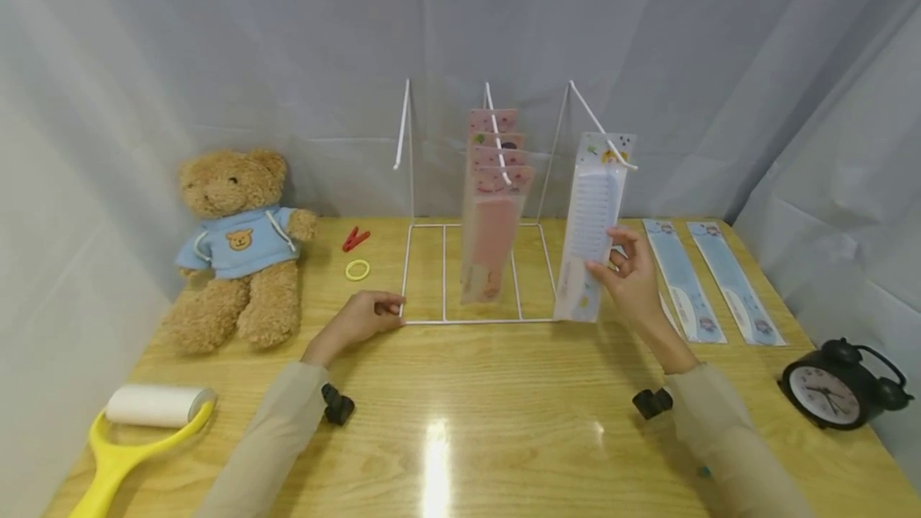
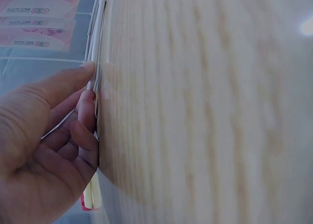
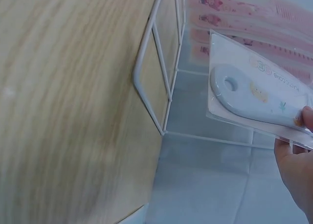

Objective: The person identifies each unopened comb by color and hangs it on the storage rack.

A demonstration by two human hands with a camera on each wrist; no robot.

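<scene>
A white wire display rack (image 1: 504,322) with three hooks stands on the table. My left hand (image 1: 368,316) pinches its front left corner; in the left wrist view, thumb and fingers (image 2: 68,82) meet the wire. My right hand (image 1: 633,270) holds a packaged blue comb (image 1: 593,218) by its edge, thumb in front. The top of that packet is at the right hook (image 1: 604,130); whether the hook passes through its hole I cannot tell. Several packaged pink combs (image 1: 496,230) hang from the middle hook. The left hook (image 1: 401,126) carries nothing.
Blue comb packets (image 1: 683,278) lie on the table to the right, one partly behind my right hand. A black alarm clock (image 1: 827,390) stands at right. To the left are a teddy bear (image 1: 245,242), a red clip (image 1: 355,240), a yellow ring (image 1: 357,269) and a lint roller (image 1: 154,406).
</scene>
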